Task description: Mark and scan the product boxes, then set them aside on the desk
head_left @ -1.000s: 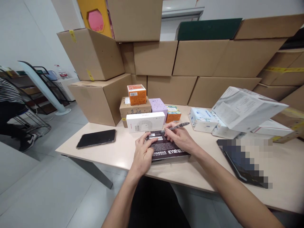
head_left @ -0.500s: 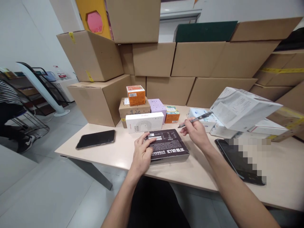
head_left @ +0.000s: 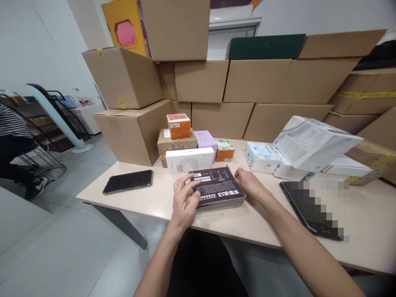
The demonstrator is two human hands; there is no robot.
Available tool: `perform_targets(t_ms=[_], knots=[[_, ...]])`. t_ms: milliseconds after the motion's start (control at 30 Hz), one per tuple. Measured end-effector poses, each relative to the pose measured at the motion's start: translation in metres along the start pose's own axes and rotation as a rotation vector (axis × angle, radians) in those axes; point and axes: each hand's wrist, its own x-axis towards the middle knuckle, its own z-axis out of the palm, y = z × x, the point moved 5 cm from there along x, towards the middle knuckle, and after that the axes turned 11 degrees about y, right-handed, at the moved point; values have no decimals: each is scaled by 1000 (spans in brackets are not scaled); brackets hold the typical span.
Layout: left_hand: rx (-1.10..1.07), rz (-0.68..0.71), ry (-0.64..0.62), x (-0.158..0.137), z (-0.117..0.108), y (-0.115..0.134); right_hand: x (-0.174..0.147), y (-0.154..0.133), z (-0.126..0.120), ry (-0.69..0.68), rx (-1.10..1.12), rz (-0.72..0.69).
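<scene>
A dark flat box (head_left: 218, 187) with white print lies near the table's front edge, printed face up. My left hand (head_left: 185, 198) rests on its left side, fingers spread over the top and thumb on the near left corner. At the box's far right corner is my right hand (head_left: 246, 181), fingers curled closed against that side. The pen it held half a second ago is hidden now, and it does not show lying on the table. Just behind the dark box stands a white power bank box (head_left: 190, 161).
Behind stand an orange box (head_left: 179, 126) on a brown carton (head_left: 176, 142), a purple box (head_left: 205, 140) and a small orange-green box (head_left: 225, 150). A phone (head_left: 128, 181) lies left, a black tablet (head_left: 305, 210) right. Large cardboard boxes (head_left: 222, 119) wall the back.
My right hand has moved down and in against the box's right side, and the pen has gone out of sight. The fingers of my left hand have shifted slightly on the box.
</scene>
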Motion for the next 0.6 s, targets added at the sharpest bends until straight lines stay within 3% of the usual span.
perform_targets(t_ms=[167,267,333,400,467,600], knots=[[84,104,-78,0,4,7,-28,7,-42,187,-91,36],[95,98,-73,0,3,8,-68,38,-72,446,-307,61],[99,114,-72,-1,4,9,-96,75,-80,515,-401,227],[115,141,-76,-2,5,12,-120,113,-79,480,-416,424],[128,172,-74,-3,7,14,-133,139,-72,413,-384,520],[127,195,-63,-4,9,17,-135,151,-60,374,-330,483]])
